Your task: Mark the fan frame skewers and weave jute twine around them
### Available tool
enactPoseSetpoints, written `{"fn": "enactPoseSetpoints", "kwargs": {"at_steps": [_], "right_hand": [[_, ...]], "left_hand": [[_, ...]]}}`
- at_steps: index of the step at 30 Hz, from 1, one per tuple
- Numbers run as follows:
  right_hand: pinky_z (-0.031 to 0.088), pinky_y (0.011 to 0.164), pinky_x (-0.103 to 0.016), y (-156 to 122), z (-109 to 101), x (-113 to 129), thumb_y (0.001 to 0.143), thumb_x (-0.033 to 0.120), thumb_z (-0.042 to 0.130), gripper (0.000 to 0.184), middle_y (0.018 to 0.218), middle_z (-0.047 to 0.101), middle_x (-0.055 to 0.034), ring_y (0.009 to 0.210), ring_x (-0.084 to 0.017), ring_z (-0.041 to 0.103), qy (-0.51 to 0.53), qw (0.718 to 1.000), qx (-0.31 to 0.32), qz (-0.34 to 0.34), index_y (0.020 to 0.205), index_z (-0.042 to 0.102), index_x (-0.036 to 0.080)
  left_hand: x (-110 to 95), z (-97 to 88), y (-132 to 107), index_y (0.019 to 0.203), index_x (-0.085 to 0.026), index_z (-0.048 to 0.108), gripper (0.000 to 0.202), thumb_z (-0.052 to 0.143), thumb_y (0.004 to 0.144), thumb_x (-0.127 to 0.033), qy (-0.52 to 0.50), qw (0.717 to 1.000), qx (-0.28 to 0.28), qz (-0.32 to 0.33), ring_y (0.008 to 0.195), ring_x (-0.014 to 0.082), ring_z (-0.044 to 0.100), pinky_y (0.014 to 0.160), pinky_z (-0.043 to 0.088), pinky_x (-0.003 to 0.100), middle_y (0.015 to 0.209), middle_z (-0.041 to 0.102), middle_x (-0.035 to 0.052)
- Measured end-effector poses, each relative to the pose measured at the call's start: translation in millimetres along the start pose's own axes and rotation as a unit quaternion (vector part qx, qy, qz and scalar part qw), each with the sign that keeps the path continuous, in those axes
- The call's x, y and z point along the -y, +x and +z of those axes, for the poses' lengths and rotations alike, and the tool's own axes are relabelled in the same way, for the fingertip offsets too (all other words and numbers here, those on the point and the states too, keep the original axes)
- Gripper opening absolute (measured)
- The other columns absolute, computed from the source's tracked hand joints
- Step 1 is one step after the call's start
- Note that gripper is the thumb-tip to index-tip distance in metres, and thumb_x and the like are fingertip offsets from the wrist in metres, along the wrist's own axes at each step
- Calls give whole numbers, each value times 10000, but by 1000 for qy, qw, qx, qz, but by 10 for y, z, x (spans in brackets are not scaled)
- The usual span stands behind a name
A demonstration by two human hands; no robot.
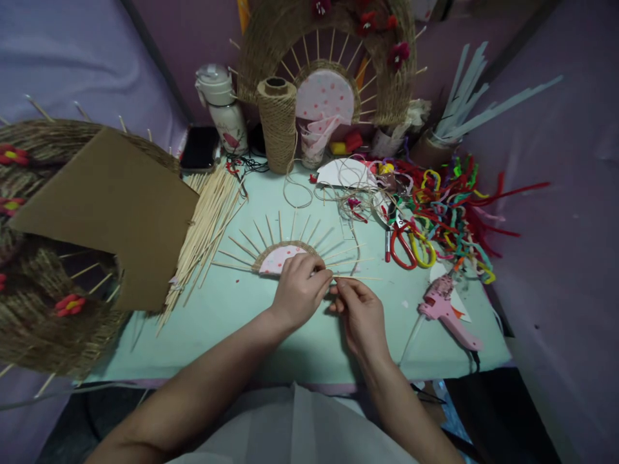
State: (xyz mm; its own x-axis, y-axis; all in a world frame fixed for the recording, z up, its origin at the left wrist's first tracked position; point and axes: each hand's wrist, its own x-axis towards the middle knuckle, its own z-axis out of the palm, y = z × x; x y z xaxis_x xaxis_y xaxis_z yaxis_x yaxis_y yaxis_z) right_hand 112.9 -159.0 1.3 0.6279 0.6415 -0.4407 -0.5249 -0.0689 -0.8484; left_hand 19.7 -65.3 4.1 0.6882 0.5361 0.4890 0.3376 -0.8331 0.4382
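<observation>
A small half-round fan frame (278,259) lies flat on the table, its white, red-dotted centre edged with woven twine and thin wooden sticks fanning outward. My left hand (300,290) is closed over the frame's right end, covering part of it. Just to the right, my right hand (360,312) pinches close to the lowest stick (362,278), fingertips nearly touching the left ones. A thin strand of twine (358,248) curves down to the right fingertips, where it seems to be held. The exact grip point is too small to see clearly.
Loose sticks (207,222) and cut cardboard (116,212) lie left. Behind stand a twine spool (277,129), a bottle (225,113) and a larger woven fan (261,51). Scissors (403,248), tangled pipe cleaners (449,200) and a pink glue gun (449,316) lie right.
</observation>
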Motion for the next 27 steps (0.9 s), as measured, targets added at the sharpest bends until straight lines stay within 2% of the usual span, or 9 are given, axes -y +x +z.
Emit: {"fn": "enactPoseSetpoints", "kwargs": {"at_steps": [6, 8, 10, 11, 13, 15, 18, 22, 27], "right_hand": [[398, 402, -171, 25, 49, 23, 650, 357, 801, 284, 575, 581, 44, 425, -43, 409, 21, 1000, 6, 23, 767, 645, 150], [372, 392, -166, 29, 62, 29, 646, 353, 803, 287, 552, 556, 54, 417, -39, 391, 27, 999, 11, 24, 751, 633, 147], [353, 388, -166, 24, 71, 37, 641, 352, 805, 290, 542, 548, 56, 411, -38, 390, 26, 999, 9, 18, 737, 624, 147], [344, 384, -167, 19, 73, 43, 637, 353, 806, 292, 538, 546, 55, 407, -39, 391, 23, 1000, 6, 15, 731, 622, 147], [321, 378, -167, 8, 71, 61, 630, 357, 808, 295, 531, 538, 56, 405, -41, 395, 15, 1000, -2, 6, 715, 619, 147], [285, 372, -159, -2, 62, 85, 626, 359, 808, 294, 528, 521, 60, 416, -43, 397, 16, 1000, -4, 0, 707, 619, 150], [221, 366, -147, -12, 42, 122, 628, 373, 805, 297, 510, 477, 71, 423, -39, 362, 20, 1000, 6, -3, 709, 616, 159], [193, 376, -141, -10, 6, 130, 652, 397, 795, 304, 507, 419, 86, 423, -26, 308, 30, 999, 26, 1, 706, 612, 159], [231, 393, -139, 34, -57, 66, 683, 406, 780, 293, 553, 445, 77, 451, -33, 333, 51, 999, 17, -6, 790, 635, 175]], "left_hand": [[-56, -79, -66, 940, -206, 681, 142, 550, 885, -218, -39, 999, -4, -36, 945, 217, 522, 835, 366, 389, 929, 653, 73], [-150, -112, -165, 975, -208, 665, 145, 574, 864, -225, -122, 988, -17, -97, 943, 212, 534, 851, 380, 386, 947, 649, 77], [-261, -120, -278, 876, -194, 639, 84, 621, 818, -252, -272, 939, -7, -211, 837, 181, 547, 792, 409, 340, 853, 631, 54], [-308, -112, -321, 859, -187, 616, 99, 638, 802, -265, -361, 883, 25, -298, 761, 154, 542, 727, 414, 303, 813, 616, 37], [-358, -83, -351, 842, -168, 587, 212, 707, 727, -299, -546, 710, 93, -435, 628, 114, 514, 611, 391, 258, 748, 603, 17], [-339, -49, -294, 910, -144, 604, 274, 686, 746, -347, -672, 546, 92, -492, 643, 115, 546, 602, 391, 243, 776, 627, 39], [-236, -3, -118, 926, -117, 645, 235, 664, 774, -295, -748, 424, 18, -510, 789, 134, 610, 702, 440, 240, 893, 662, 71], [-165, 56, 53, 1073, -121, 664, 265, 596, 832, -205, -777, 370, 32, -509, 805, 130, 625, 738, 460, 242, 879, 686, 73], [-186, 73, 110, 1079, -108, 668, 257, 600, 834, -144, -778, 405, 30, -479, 908, 157, 634, 818, 474, 273, 954, 710, 107]]}}
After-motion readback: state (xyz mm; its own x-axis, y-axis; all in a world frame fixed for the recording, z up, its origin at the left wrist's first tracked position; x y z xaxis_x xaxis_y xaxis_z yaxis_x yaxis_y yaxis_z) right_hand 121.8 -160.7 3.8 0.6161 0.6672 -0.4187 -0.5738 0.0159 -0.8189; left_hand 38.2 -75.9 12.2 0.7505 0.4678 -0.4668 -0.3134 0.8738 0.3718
